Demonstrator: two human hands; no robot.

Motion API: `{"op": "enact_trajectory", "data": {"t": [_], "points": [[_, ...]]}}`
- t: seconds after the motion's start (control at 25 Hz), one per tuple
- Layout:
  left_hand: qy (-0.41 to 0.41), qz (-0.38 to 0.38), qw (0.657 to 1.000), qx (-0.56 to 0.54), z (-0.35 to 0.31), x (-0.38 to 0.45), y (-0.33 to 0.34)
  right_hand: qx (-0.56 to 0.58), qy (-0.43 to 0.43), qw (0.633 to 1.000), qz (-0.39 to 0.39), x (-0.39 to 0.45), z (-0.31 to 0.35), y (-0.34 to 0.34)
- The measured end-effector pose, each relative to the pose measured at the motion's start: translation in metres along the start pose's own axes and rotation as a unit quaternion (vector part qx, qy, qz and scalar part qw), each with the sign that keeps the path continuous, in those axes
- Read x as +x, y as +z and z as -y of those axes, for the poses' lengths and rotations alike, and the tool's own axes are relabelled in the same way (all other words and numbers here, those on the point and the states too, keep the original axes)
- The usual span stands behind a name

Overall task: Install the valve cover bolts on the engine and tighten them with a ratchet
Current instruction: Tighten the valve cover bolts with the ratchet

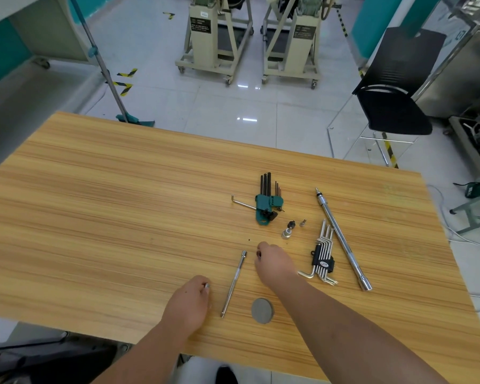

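Both hands curled, left hand [188, 300] pinching small metal piece [206, 286], right hand [275, 263].

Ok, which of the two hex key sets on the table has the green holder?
The far set, with black keys fanned upward in a green holder. The other set, nearer the right hand, has silver keys in a black holder.

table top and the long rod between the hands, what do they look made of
Table top: looks like wood-grain laminate or veneer, with even tan streaks and a matte sheen; solid wood can't be ruled out.
Long rod: apparently chrome-plated steel, with a bright mirror-like silver shine.
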State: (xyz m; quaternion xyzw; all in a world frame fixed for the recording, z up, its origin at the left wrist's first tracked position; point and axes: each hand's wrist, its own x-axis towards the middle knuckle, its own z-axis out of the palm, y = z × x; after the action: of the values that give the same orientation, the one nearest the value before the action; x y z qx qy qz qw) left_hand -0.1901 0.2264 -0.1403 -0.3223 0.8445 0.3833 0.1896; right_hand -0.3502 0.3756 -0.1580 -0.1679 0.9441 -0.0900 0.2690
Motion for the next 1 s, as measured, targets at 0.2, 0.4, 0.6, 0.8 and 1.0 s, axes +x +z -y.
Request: {"op": "enact_trajectory", "data": {"t": [0.2, 0.4, 0.6, 0.8, 1.0], "points": [[0.039, -0.065, 0.989, 0.129, 0.006, 0.012, -0.008, -0.008, -0.017, 1.000, -0.004, -0.003, -0.004, 0.002], [0.045, -0.079, 0.987, 0.134, -0.002, 0.027, -0.011, 0.005, -0.016, 1.000, -0.013, -0.005, -0.012, 0.002], [0.051, -0.083, 0.989, 0.109, -0.002, 0.036, -0.008, 0.007, -0.032, 0.999, -0.022, -0.007, -0.015, -0.002], [0.068, -0.119, 0.977, 0.163, -0.010, 0.038, -0.004, 0.072, -0.059, 0.987, -0.133, -0.013, -0.020, -0.028], [0.128, -0.083, 0.955, 0.252, -0.029, 0.027, 0.015, 0.142, 0.083, 0.969, -0.183, 0.021, -0.045, -0.075]]}}
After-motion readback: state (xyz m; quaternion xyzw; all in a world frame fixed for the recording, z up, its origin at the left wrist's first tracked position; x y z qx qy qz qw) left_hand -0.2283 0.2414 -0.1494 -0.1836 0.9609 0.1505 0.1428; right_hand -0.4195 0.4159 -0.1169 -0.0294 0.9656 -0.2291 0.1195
